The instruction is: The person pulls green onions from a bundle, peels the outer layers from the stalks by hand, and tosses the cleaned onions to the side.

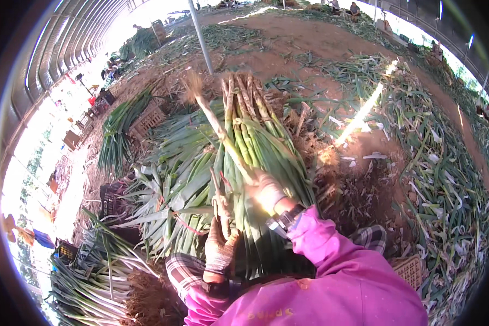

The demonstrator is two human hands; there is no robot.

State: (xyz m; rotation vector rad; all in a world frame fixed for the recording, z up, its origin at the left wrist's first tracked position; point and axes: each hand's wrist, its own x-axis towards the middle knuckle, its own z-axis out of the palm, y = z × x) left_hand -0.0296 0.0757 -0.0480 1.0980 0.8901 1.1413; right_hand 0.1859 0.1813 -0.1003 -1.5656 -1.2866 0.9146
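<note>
My right hand [267, 191], in a pale glove under a pink sleeve, is closed around a long leek [223, 133]. Its root tuft points up and away to the left. Below it, a thick pile of leeks [261, 146] lies in front of me, their dirty root ends at the far side and green leaves toward me. My left hand [220, 247], also gloved, closes on a thin brownish tool [220, 204] with a wrapped middle; a red cord runs beside it. I cannot make out the tool's exact kind.
Cleaned leeks [95, 293] with white stems and brown roots are stacked at lower left. More leeks [119, 127] lie by a brown crate [146, 118]. Leaf scraps [445, 179] cover the ground at right. A metal pole [201, 38] stands ahead, and another crate [407, 271] is at lower right.
</note>
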